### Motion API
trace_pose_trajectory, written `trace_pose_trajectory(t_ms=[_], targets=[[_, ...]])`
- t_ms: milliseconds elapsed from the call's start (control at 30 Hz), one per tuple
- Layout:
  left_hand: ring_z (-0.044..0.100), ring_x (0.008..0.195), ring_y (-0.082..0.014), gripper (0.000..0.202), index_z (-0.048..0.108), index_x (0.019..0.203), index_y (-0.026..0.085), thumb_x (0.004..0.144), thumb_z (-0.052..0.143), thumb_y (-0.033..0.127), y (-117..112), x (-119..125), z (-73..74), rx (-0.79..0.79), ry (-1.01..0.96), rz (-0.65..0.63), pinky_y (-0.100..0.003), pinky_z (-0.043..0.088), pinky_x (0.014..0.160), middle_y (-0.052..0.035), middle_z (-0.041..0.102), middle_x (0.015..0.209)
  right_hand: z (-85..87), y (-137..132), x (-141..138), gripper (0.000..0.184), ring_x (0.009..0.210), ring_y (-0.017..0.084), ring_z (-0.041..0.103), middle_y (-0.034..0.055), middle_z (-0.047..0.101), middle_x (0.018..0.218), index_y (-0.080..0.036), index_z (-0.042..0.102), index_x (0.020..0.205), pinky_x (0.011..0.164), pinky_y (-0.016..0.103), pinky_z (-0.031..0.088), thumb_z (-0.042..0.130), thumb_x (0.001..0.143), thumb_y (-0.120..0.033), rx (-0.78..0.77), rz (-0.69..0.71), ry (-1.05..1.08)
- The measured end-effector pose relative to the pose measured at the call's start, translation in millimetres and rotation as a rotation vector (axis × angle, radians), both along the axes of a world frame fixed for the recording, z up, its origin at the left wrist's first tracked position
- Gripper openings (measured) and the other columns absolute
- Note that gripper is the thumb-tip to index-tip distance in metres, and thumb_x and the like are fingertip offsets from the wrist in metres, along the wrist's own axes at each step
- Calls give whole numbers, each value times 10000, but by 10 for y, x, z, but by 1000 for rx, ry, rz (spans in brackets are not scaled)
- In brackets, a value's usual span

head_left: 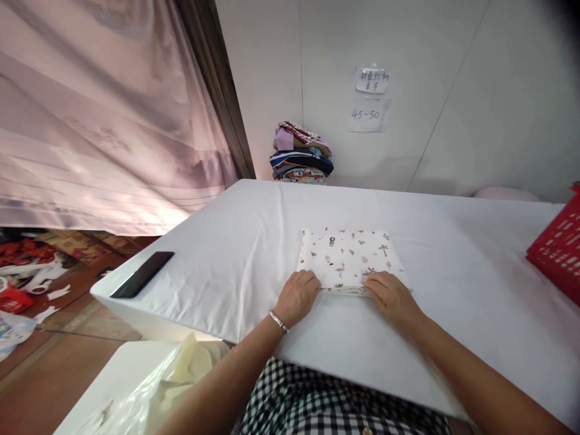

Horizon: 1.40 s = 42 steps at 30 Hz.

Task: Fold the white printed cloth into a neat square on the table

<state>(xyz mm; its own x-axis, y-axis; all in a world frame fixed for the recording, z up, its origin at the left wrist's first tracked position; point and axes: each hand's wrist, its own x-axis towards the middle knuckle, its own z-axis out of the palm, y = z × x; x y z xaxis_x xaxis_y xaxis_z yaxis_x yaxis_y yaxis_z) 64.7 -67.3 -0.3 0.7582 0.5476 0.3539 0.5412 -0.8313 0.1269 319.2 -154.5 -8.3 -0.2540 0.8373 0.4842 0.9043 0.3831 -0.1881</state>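
A folded white cloth (pixel 351 257) printed with small plants and a flamingo lies flat on the white-covered table (pixel 226 260). Its near edge shows several layers. My left hand (pixel 299 296), with a bracelet at the wrist, grips the near left corner, fingers curled over the edge. At the near right corner, my right hand (pixel 390 297) holds the same cloth, its fingers on top near the edge. The thumbs of both hands are mostly hidden.
A dark phone-like slab (pixel 142 275) lies at the table's left edge. Folded cloths (pixel 301 154) are piled beyond the far edge, by the wall. A red plastic basket (pixel 559 244) stands at the right. Lower left, a plastic bag (pixel 176 374) rests on a white surface.
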Motion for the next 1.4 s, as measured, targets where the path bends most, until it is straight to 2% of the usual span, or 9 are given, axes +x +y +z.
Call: trace_pose_trajectory(t_ms=[233, 567, 733, 833, 1000, 1133, 1233, 1300, 1400], targets=[[476, 772, -159, 173, 539, 810, 185, 896, 392, 217, 45, -126, 25, -72, -84, 31, -302, 392, 691, -33, 547, 819, -34, -46, 31, 210, 862, 187, 552, 73, 603, 937, -209, 592, 984, 720, 340, 456, 402, 897, -196, 55, 26, 28], [469, 719, -158, 137, 480, 733, 189, 865, 452, 213, 46, -210, -23, -17, -112, 39, -293, 394, 634, -27, 513, 760, -126, -34, 16, 186, 832, 174, 550, 61, 601, 901, -193, 582, 903, 717, 331, 454, 397, 891, -179, 91, -5, 43], [500, 850, -175, 22, 497, 854, 198, 835, 487, 204, 45, -251, 20, -81, -127, -6, -317, 424, 726, -40, 548, 899, -117, -31, -12, 198, 804, 172, 544, 60, 598, 867, -192, 574, 857, 697, 326, 444, 380, 895, -180, 118, -16, 63], [496, 870, -184, 109, 497, 918, 205, 814, 494, 172, 58, -256, 51, -120, -96, -29, -330, 425, 747, -43, 556, 920, -118, -25, -18, 199, 793, 176, 539, 62, 593, 855, -193, 565, 845, 685, 329, 440, 373, 897, -184, 97, -11, 69], [474, 763, -163, 126, 461, 761, 195, 736, 475, 72, 84, -207, 59, -190, -111, 49, -293, 409, 663, -17, 529, 788, -123, -19, -25, 207, 775, 176, 526, 58, 583, 840, -197, 539, 807, 671, 330, 428, 356, 903, -186, 75, -14, 77], [466, 729, -156, 166, 436, 717, 193, 678, 463, 34, 86, -204, 42, -186, -124, 87, -276, 393, 625, -7, 511, 748, -119, -18, -34, 190, 765, 173, 512, 53, 571, 828, -192, 520, 799, 670, 324, 412, 361, 900, -169, 63, -13, 78], [474, 716, -155, 126, 450, 718, 191, 701, 501, 77, 72, -205, 86, -159, -118, 83, -284, 401, 623, -6, 515, 741, -114, -11, -44, 202, 759, 171, 503, 52, 565, 819, -189, 512, 783, 665, 321, 401, 352, 903, -162, 55, -10, 83], [495, 731, -160, 80, 475, 746, 190, 740, 553, 169, 58, -163, 143, -147, -136, 70, -305, 424, 651, -13, 535, 768, -109, 1, -52, 209, 764, 171, 500, 53, 563, 821, -185, 513, 779, 669, 321, 398, 346, 904, -158, 56, -5, 83], [538, 870, -180, 143, 522, 880, 189, 803, 551, 306, 50, -8, 205, -119, -205, 1, -348, 455, 763, -51, 582, 926, -100, 17, -62, 211, 786, 173, 503, 60, 567, 833, -180, 529, 788, 679, 325, 402, 351, 901, -162, 63, -7, 84]])
